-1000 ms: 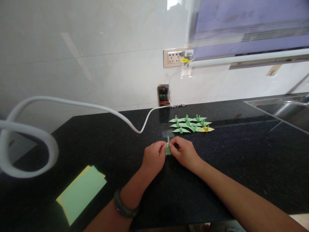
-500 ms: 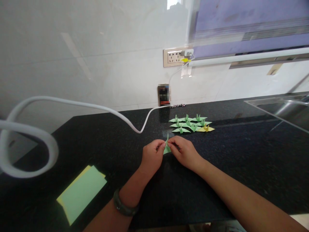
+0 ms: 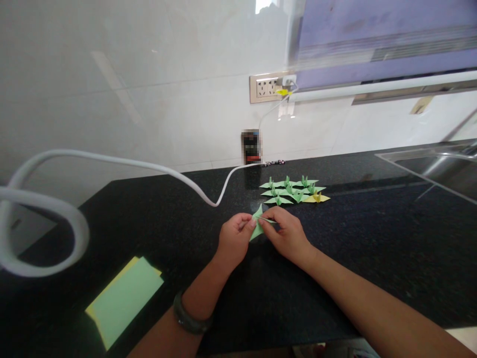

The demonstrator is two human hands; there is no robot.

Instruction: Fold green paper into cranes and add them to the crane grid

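Between your left hand (image 3: 234, 238) and right hand (image 3: 289, 232), the folded green paper (image 3: 256, 232) runs lengthwise away from you, pinched in both hands' fingers, neither nearer.

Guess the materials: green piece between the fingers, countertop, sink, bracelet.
Green piece: almost surely paper, matte; thin, with folded flaps.
Countertop: polished stone or a lookalike; black, faintly speckled, reflective.
Sink: metal, probably stainless steel; silvery with bright highlights.
Bracelet: rigid-looking, dark, slightly glossy; stone, glass or plastic, can't tell.
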